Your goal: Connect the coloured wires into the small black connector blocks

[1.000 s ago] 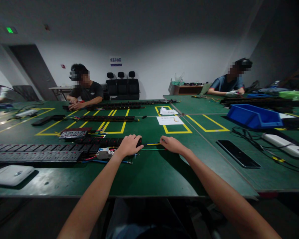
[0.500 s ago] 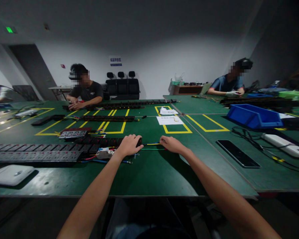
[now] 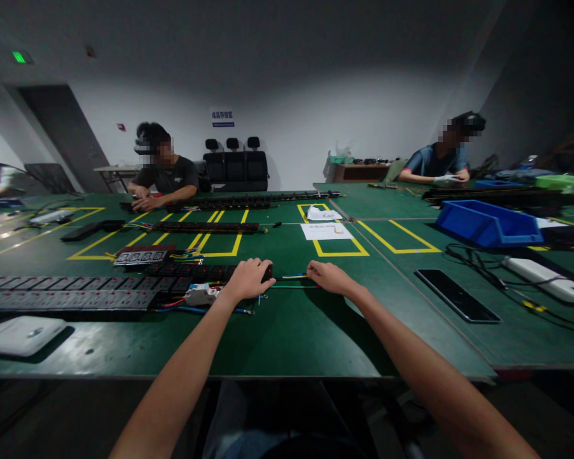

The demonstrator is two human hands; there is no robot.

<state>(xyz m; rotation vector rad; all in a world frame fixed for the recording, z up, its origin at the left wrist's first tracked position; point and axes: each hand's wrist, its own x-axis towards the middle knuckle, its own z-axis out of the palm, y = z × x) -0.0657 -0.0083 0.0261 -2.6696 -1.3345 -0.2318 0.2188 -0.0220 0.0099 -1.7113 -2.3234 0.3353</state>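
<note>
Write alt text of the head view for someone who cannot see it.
The left hand rests on a black socket strip while the right hand pinches coloured wires over a green table. A blue bin and a phone lie to the right; people sit beyond.

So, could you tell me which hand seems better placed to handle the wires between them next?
Probably the right hand: its curled fingers meet the yellow wire, with the green wire close by, while the left hand lies over the black strip.
</note>
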